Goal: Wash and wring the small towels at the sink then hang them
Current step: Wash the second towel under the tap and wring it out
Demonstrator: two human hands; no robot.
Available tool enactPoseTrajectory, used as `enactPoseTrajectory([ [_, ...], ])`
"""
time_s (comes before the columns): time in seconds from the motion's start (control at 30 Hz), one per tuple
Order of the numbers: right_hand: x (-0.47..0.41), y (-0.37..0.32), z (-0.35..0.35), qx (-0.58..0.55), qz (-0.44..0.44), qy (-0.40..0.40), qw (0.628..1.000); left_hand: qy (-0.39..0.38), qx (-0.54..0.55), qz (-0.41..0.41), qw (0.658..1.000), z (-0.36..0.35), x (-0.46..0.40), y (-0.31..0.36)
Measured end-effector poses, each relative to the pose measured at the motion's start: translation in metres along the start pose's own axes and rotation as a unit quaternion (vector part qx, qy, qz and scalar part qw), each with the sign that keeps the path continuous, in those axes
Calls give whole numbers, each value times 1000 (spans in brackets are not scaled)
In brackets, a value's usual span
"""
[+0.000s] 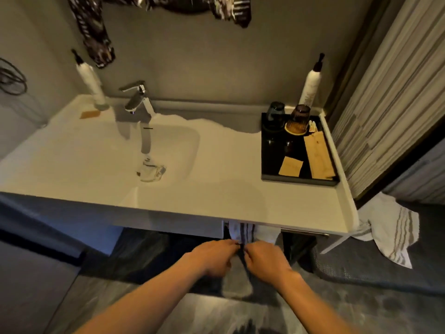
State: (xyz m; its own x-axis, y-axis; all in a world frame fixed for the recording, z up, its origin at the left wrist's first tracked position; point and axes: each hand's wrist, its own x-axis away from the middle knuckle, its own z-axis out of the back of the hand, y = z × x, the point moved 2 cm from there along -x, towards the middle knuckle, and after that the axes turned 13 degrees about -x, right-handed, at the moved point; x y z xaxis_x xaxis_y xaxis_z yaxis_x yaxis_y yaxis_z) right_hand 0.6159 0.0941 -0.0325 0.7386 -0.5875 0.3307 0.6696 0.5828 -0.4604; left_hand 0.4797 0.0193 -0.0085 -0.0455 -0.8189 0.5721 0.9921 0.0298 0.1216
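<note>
Your left hand (212, 256) and right hand (262, 257) both pinch the striped towel (243, 233) hanging under the worktop (216, 201) front edge, apparently on a rail, likely spreading it to dry. A second towel (390, 227) hangs off the worktop's right end.

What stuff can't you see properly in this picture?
Head view only:
- Striped towel: its top, and what it hangs from, hidden under the countertop.
- Left hand and right hand: fingertips buried in the towel, exact grip unclear.
- Dark patterned cloth: cut off by the top edge.
- Paper packets on the black tray: print too small.
</note>
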Motion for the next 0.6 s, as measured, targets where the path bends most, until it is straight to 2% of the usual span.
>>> enactPoseTrajectory([
  [0.1, -15, -45, 58, -1, 81, 7, 997, 51, 1, 36, 998, 51, 33, -34],
  [0.2, -52, -93, 112, -7, 93, 50, 994, 137, 30, 107, 984, 96, 65, -82],
  [0.3, -99, -139, 138, -67, 85, 65, 992, 179, 60, 149, 971, 117, 91, -138],
  [0.47, -175, -205, 125, -102, 85, 82, 988, 186, 100, 205, 956, 110, 112, -242],
  [0.6, -261, -248, 71, -115, 62, 57, 990, 152, 176, 258, 938, 78, 94, -355],
])
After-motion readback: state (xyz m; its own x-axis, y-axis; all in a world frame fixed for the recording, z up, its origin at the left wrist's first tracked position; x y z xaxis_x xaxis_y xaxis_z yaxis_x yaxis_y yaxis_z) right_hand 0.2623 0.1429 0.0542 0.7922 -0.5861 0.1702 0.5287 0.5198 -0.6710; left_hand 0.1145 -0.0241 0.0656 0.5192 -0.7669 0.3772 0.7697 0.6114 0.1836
